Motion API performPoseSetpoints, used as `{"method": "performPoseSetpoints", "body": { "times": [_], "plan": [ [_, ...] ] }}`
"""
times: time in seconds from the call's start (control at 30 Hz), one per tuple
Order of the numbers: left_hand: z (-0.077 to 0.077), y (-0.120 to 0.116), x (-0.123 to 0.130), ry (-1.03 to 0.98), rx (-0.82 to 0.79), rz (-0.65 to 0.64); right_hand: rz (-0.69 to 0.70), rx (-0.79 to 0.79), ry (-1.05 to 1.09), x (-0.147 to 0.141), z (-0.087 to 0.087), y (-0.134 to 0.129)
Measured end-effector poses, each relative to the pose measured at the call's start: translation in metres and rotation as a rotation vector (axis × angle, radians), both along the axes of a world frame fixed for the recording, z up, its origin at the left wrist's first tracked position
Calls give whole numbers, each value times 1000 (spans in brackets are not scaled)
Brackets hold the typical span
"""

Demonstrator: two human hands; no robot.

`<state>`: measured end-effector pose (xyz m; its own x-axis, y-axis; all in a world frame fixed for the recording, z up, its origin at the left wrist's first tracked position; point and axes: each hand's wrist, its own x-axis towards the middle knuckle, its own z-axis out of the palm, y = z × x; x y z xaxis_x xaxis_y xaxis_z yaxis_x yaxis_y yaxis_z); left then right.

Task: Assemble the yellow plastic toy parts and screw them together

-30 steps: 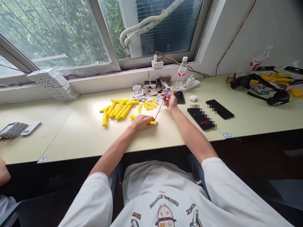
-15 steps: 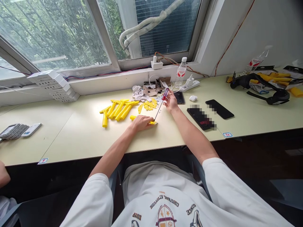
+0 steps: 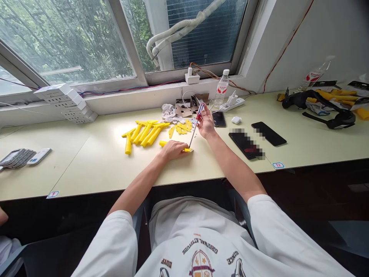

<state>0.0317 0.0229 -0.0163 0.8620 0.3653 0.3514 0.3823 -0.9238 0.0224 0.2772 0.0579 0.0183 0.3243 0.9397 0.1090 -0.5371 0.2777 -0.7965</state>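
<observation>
The yellow scraper (image 3: pixel 163 144) looks light and stiff, its smooth plastic perhaps slippery – best gripped near the head, against the table (image 3: pixel 115 173), where the left hand (image 3: pixel 173 149) curls over it, palm down. At that hand's two o'clock, the raised right hand (image 3: pixel 206 126) pinches the screwdriver (image 3: pixel 199 111) handle – shaft slanting toward seven.
</observation>
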Motion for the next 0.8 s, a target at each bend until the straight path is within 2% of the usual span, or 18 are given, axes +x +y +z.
{"method": "performPoseSetpoints", "body": {
  "times": [0.23, 0.37, 0.53, 0.8],
  "plan": [
    [2, -2, 1, -6, -3, -9, 88, 49, 80, -7, 0, 0],
    [1, -2, 0, -8, -7, -12, 49, 16, 79, -10, 0, 2],
    [2, -2, 0, -1, -2, -15, 58, 48, 105, -11, 0, 2],
    [2, -3, 1, -1, -11, -7, 30, 5, 27, -9, 1, 3]
  ]
}}
